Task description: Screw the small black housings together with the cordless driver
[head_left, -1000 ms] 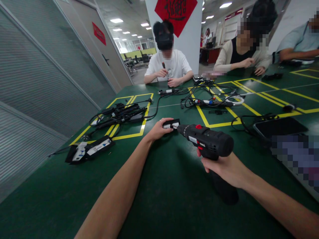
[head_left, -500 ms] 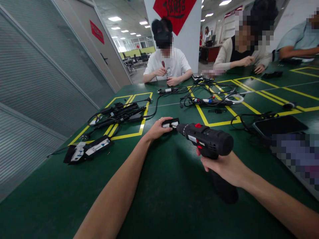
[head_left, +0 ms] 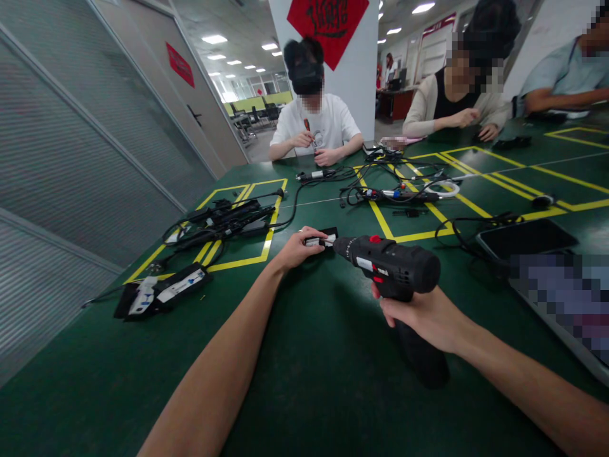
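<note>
My right hand (head_left: 419, 314) is closed around the grip of a black cordless drill (head_left: 394, 263) with red switches. The drill points left, its bit at a small black box-like part (head_left: 329, 233) with a white face. My left hand (head_left: 301, 249) grips that part from the left side, fingers over its top and thumb in front, pressing it on the green table. Fingers hide much of the part, and whether the bit touches a screw cannot be made out.
Black parts with white strips (head_left: 164, 289) lie at the left. Behind them is a heap of black cables and bars (head_left: 223, 222). More cabled tools (head_left: 394, 193) lie further back. A tablet (head_left: 528, 241) is on the right. Across the table, a person (head_left: 314, 127) holds a screwdriver.
The whole view has shifted slightly left. Both hands keep their holds, with the drill bit still at the black part.
</note>
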Demonstrator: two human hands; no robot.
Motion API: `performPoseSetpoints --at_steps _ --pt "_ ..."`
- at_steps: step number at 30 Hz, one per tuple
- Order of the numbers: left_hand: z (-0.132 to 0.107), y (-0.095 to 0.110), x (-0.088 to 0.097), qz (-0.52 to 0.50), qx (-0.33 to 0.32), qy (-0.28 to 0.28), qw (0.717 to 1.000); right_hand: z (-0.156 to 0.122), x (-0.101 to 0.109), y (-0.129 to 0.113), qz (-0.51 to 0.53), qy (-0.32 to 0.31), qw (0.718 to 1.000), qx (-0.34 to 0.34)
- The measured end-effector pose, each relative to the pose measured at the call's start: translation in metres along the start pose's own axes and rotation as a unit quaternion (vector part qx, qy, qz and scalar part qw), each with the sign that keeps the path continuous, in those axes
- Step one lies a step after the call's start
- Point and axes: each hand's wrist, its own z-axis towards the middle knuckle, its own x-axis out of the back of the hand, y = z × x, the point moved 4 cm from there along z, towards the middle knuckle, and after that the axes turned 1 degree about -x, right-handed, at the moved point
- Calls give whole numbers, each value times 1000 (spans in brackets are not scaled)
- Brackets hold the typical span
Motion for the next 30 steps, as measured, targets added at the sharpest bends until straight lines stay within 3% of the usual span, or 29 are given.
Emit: performPoseSetpoints --at_steps 30 --pt "0 -1 1 -5 1 3 1000 7 0 12 74 14 997 6"
